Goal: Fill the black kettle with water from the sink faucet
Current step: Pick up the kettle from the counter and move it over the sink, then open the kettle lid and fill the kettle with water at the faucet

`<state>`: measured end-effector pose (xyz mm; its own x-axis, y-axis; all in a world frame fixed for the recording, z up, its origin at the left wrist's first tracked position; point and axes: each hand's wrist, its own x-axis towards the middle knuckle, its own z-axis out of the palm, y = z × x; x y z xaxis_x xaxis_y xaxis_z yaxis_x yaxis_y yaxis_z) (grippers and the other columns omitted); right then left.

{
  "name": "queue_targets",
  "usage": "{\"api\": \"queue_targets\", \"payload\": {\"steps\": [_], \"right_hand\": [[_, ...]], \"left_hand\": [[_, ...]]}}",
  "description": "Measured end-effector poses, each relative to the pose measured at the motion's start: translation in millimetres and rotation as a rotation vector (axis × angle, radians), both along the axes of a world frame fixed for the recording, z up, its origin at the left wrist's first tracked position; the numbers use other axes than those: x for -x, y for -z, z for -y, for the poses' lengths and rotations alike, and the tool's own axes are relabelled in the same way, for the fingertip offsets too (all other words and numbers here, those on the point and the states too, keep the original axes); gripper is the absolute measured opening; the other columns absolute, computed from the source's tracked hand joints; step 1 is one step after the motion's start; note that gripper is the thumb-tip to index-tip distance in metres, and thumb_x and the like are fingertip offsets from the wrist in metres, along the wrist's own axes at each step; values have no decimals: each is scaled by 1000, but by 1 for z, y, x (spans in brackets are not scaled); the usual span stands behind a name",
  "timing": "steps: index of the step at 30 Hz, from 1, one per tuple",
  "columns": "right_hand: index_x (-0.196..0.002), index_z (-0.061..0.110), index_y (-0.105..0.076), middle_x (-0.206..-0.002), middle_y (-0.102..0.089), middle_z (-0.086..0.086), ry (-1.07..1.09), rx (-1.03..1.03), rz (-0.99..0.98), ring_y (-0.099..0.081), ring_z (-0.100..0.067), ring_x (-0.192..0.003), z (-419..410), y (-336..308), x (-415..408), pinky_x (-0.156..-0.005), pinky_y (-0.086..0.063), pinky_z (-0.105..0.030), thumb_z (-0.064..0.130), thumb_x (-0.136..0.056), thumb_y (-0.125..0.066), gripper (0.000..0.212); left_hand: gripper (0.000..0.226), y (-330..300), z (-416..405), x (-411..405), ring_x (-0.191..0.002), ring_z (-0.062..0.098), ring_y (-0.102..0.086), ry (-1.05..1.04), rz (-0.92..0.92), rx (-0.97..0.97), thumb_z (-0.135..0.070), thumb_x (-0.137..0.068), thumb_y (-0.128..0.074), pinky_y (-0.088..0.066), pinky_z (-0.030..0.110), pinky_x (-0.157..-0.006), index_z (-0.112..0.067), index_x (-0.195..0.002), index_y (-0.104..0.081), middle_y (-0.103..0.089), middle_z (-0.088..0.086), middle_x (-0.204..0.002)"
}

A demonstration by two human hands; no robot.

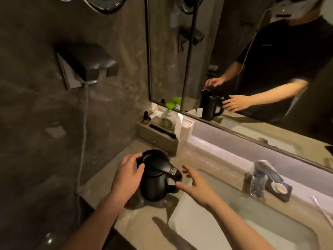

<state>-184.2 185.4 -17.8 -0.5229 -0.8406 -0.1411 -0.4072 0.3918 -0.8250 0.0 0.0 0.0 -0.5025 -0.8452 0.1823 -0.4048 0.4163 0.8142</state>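
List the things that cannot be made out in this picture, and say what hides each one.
- Inside of the black kettle: head view, the closed lid covers it, so no water level shows.
- Kettle base: the left hand and the kettle body hide it.
- Faucet spout: glare and blur.
- Sink drain: cut off by the lower edge.
- Soap bottle label: too small and blurred.

You see one black kettle (155, 175), one faucet (259, 177), one soap bottle (168, 116), and two hands: left hand (128, 175), right hand (196, 186).
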Motion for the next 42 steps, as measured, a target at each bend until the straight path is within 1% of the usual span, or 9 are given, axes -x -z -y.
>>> {"api": "queue_targets", "payload": {"steps": [2, 6, 16, 20, 21, 25, 32, 37, 42], "right_hand": [[-133, 27, -55, -123, -61, 9, -58, -13, 9, -59, -17, -116, 22, 0, -3, -95, -47, -33, 45, -84, -74, 56], [-108, 29, -60, -96, -66, 8, -19, 41, 196, -62, -13, -88, 38, 12, -10, -74, -47, -21, 35, -91, -70, 21], [-97, 27, -63, -88, -67, 4, 145, 324, 222, -63, 4, -76, 48, 1, -29, -68, -47, -11, 24, -93, -67, 6], [-98, 18, -64, -82, -65, 4, 219, 383, 147, -59, 2, -70, 32, -25, -16, -65, -48, -14, 27, -92, -68, 12], [-97, 17, -64, -79, -64, 4, 237, 398, 132, -58, 2, -68, 25, -31, -12, -64, -47, -14, 26, -92, -69, 12], [-86, 29, -59, -79, -64, 6, 324, 399, 22, -58, 7, -67, -12, -47, 5, -60, -45, -10, 24, -90, -70, 13], [-92, 37, -62, -88, -70, 15, 502, 325, -49, -62, 11, -82, -101, -39, 16, -65, -43, -6, 24, -87, -74, 18], [-86, 28, -66, -79, -72, 12, 707, 259, -28, -64, 1, -77, -179, -22, 23, -61, -46, -12, 30, -84, -76, 10], [-85, 29, -69, -70, -72, 11, 892, 185, 17, -65, 0, -67, -256, 6, 27, -59, -47, -21, 27, -83, -78, 9]], "left_hand": [[35, -5, 1, 11, -118, 23, -52, 35, 97, 127, -20, -90, -62, -35, 29, -102, -15, -124, -63, -55, 6, -126], [37, -3, 0, 15, -129, 21, -41, 56, 234, 76, -30, -95, -53, -33, 32, -105, -19, -130, -60, -48, 1, -140], [41, -14, 17, 20, -135, 16, -38, 116, 202, 22, -36, -95, -52, -32, 29, -105, -23, -133, -59, -44, -2, -147], [40, -35, 10, 43, -131, 7, -36, 207, 63, -58, -39, -92, -58, -37, 3, -84, -30, -130, -60, -40, -12, -146], [40, -42, 5, 51, -131, 6, -36, 236, 28, -86, -37, -91, -60, -38, 4, -84, -30, -130, -61, -39, -13, -147], [37, -71, -19, 86, -138, 12, -35, 376, -55, -44, -24, -90, -64, -33, 36, -113, -21, -128, -64, -36, -7, -152], [35, -102, -104, 136, -138, 9, -34, 716, -56, 186, -24, -92, -55, -28, 33, -112, -17, -125, -66, -39, -7, -152], [42, -91, -156, 170, -136, 4, -36, 893, -101, 56, -24, -95, -48, -27, 23, -110, -25, -136, -57, -45, -9, -148], [36, -47, -180, 210, -131, 20, -47, 901, 67, 38, -14, -96, -51, -33, 31, -110, -14, -131, -60, -56, 7, -139]]}}
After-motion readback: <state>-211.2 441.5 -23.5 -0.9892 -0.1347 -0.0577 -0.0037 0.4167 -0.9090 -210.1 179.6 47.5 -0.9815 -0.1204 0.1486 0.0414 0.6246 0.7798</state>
